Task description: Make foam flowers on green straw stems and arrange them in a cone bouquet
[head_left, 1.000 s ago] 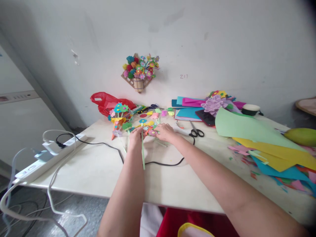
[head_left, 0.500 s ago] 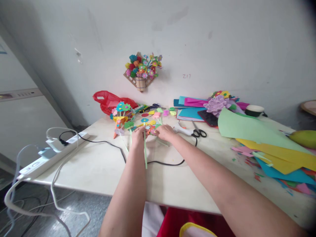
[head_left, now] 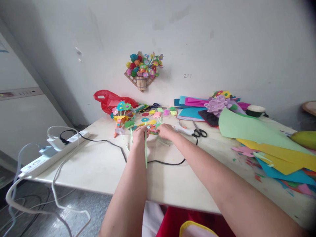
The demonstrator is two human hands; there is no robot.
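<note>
Near the middle of the table, my left hand (head_left: 139, 134) is closed on a light green paper strip (head_left: 146, 154), whose long end hangs down toward me. My right hand (head_left: 166, 131) is closed just to the right, its fingertips at small colourful foam flowers (head_left: 152, 128); what it pinches is too small to make out. Loose flower shapes, such as a blue one (head_left: 144, 119) and a green one (head_left: 129, 124), lie beyond and left of my hands. An orange cone (head_left: 118, 125) with flowers stands at the left.
A white glue gun (head_left: 184, 129) and black-handled scissors (head_left: 199, 131) lie right of my hands. A black cord (head_left: 168, 163) crosses in front. Green sheets (head_left: 251, 128) cover the right side; a power strip (head_left: 54, 154) lies left. A red bag (head_left: 108, 100) sits behind.
My right fingers have shifted very slightly at the flowers. My left hand keeps its hold on the strip, and the whole view has moved a little.
</note>
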